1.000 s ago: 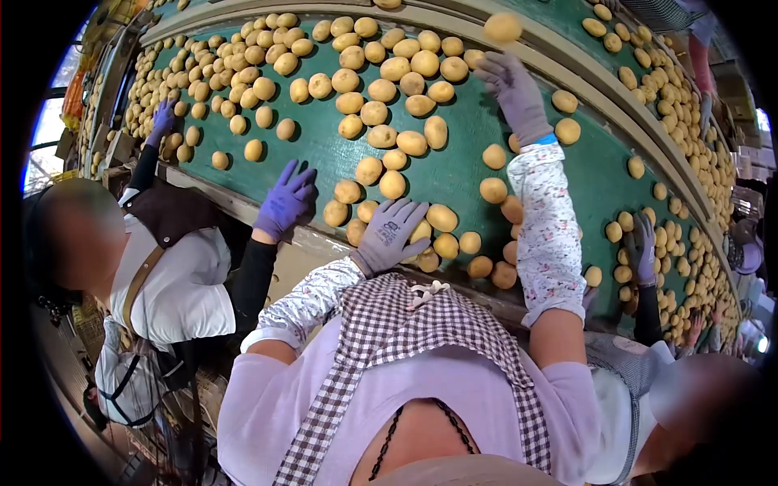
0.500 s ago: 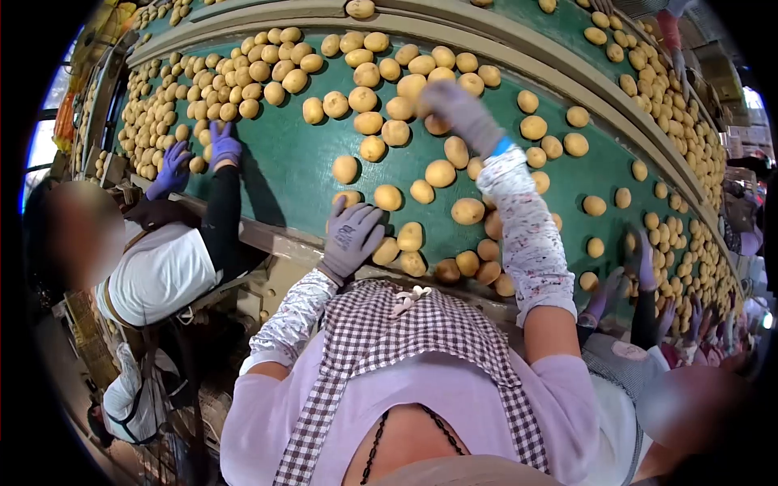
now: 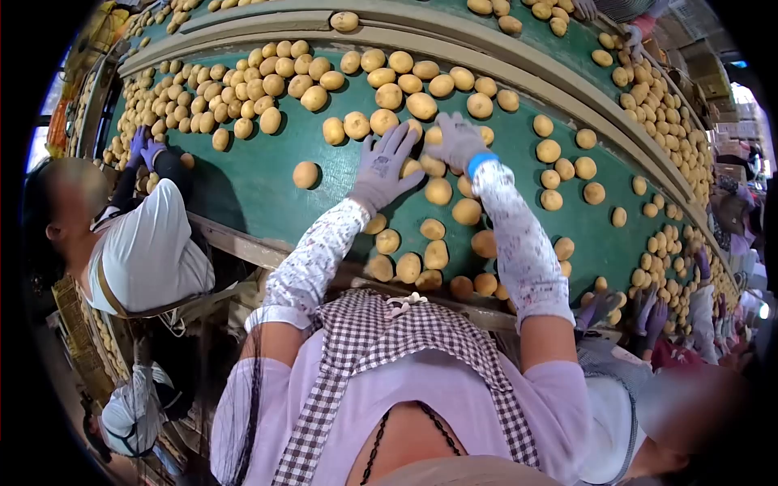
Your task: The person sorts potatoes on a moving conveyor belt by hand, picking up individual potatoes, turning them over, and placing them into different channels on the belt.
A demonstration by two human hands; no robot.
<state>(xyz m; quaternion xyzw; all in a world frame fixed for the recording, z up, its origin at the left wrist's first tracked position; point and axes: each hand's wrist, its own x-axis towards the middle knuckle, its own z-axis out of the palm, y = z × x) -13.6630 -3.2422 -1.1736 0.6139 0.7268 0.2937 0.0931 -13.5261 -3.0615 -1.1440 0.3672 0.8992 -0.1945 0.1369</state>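
Note:
Both my hands wear grey gloves and reach over the green conveyor belt [image 3: 259, 202]. My left hand [image 3: 385, 168] is open with its fingers spread, its tips against potatoes in the middle of the belt. One potato [image 3: 411, 168] sits beside its thumb. Close by on the right, my right hand [image 3: 458, 142] has its fingers bent around a potato [image 3: 434, 134], partly hidden by the glove. More loose potatoes [image 3: 438, 191] lie just below the two hands, and others [image 3: 408, 266] rest along the near edge.
Potatoes [image 3: 243, 89] crowd the belt's far left side. A beige rail [image 3: 486, 77] separates this belt from another one behind it, where one potato [image 3: 344, 21] rests on the rail. A co-worker's purple gloves [image 3: 144, 148] work at left; other workers' gloved hands [image 3: 644, 308] are at right.
My left hand has moved up and right from the near edge, spreading its fingers among the potatoes. My right hand has come down slightly beside it. The left co-worker's hands have shifted left.

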